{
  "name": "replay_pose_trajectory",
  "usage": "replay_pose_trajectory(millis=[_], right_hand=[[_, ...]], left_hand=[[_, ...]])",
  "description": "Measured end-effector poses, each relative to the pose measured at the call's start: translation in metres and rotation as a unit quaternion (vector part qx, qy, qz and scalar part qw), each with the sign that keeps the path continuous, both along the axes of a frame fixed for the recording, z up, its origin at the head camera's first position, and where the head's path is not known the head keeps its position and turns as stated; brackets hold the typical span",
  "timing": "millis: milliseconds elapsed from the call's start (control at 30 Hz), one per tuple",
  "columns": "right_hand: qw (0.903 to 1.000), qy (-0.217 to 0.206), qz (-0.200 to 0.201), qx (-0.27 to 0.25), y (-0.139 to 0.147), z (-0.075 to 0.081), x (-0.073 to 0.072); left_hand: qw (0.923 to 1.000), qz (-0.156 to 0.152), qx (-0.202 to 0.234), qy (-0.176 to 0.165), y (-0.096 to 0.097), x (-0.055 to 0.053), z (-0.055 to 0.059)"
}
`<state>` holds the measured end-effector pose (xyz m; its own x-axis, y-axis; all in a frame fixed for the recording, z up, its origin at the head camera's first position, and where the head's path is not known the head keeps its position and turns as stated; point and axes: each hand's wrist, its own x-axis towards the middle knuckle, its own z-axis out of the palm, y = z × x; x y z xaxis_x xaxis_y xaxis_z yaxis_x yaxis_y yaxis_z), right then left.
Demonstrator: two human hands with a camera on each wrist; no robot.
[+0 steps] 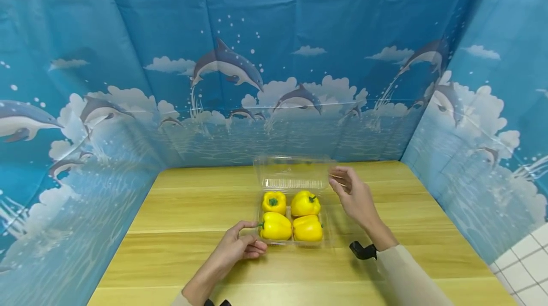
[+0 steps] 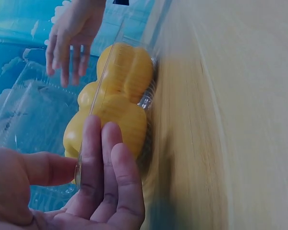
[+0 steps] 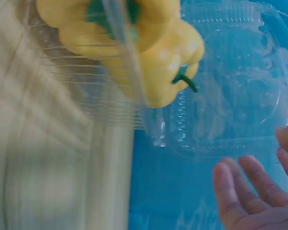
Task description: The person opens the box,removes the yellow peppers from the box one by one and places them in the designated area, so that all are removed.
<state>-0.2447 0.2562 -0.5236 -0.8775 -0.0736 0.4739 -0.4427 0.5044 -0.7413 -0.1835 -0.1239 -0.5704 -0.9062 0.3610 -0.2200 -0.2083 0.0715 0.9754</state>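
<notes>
A clear plastic clamshell container (image 1: 293,243) stands on the table with its transparent lid (image 1: 295,172) raised at the back. Several yellow bell peppers (image 1: 276,226) with green stems sit inside. My left hand (image 1: 240,245) is at the container's front left corner; in the left wrist view its thumb and fingers (image 2: 119,167) pinch the clear rim. Beside the lid's right edge is my right hand (image 1: 353,194), its fingers loosely bent and apart. In the right wrist view those fingers (image 3: 252,191) hold nothing; whether a fingertip touches the lid I cannot tell.
The wood-grain table (image 1: 184,230) extends around the container on both sides. A blue curtain (image 1: 239,130) printed with dolphins hangs behind and beside it. White floor tiles (image 1: 520,253) show at the lower right. A black strap (image 1: 363,251) is on my right wrist.
</notes>
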Motion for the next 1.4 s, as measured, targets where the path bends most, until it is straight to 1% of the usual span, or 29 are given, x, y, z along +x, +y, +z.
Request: replay_pose_trajectory(millis=[100, 333, 500, 867, 1067, 1133, 1267, 1400], right_hand=[[0.9996, -0.026, 0.013, 0.006, 0.002, -0.003, -0.005], [0.9947, -0.095, 0.027, 0.030, 0.005, -0.020, -0.017], [0.9908, -0.123, 0.038, 0.044, 0.003, -0.030, -0.021], [0.9842, -0.151, 0.060, 0.070, 0.000, -0.039, -0.021], [0.9790, -0.177, 0.072, 0.072, -0.001, -0.039, -0.018], [0.9781, -0.184, 0.070, 0.068, -0.001, -0.039, -0.018], [0.9780, -0.187, 0.071, 0.061, -0.001, -0.040, -0.018], [0.9779, -0.184, 0.073, 0.067, 0.000, -0.040, -0.017]], left_hand=[[1.0000, -0.007, 0.006, -0.003, 0.000, 0.000, 0.000], [0.9997, -0.019, 0.012, -0.010, 0.000, 0.001, 0.004], [0.9994, -0.024, 0.012, -0.020, -0.002, 0.002, 0.004], [0.9987, -0.038, 0.016, -0.030, -0.002, 0.006, 0.002], [0.9986, -0.042, 0.008, -0.031, -0.001, 0.007, 0.005], [0.9986, -0.042, 0.005, -0.031, -0.001, 0.007, 0.005], [0.9988, -0.042, 0.002, -0.027, -0.001, 0.006, 0.005], [0.9989, -0.040, -0.002, -0.024, -0.001, 0.007, 0.004]])
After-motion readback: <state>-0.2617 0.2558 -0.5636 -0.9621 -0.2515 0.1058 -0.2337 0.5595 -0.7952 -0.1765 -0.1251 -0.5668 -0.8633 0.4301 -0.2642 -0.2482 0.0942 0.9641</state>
